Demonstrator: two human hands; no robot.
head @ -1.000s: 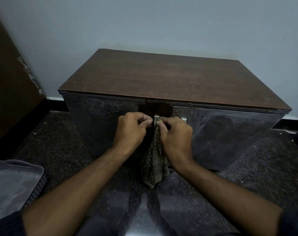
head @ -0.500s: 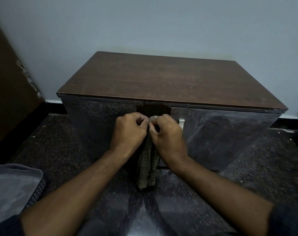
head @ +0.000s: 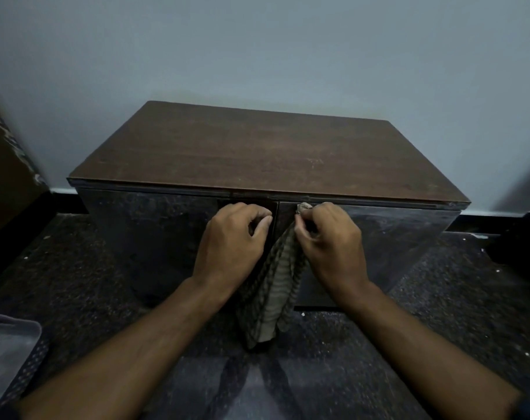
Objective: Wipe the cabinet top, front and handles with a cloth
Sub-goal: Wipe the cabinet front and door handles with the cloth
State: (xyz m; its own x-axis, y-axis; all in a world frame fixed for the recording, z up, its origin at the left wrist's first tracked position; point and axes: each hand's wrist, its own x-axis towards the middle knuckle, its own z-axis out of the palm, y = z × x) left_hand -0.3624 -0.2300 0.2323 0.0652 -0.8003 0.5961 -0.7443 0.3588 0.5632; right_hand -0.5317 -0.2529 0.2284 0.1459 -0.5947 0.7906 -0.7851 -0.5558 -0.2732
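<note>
A low cabinet with a brown wooden top and two glossy dark doors stands against the wall. My right hand is shut on a striped grey cloth, pressing its upper end against the top inner corner of the right door. That door's handle is hidden under the cloth and fingers. The rest of the cloth hangs down between my wrists to the floor. My left hand is curled into a fist against the inner edge of the left door; whether it grips anything is hidden.
A grey perforated plastic basket sits on the dark speckled floor at lower left. A brown panel stands along the left wall. A dark object is at the right edge.
My right hand has carried the cloth's top from the left door's handle rightward to the right door's handle. My hands, which were touching, are now apart. The view has tilted up slightly.
</note>
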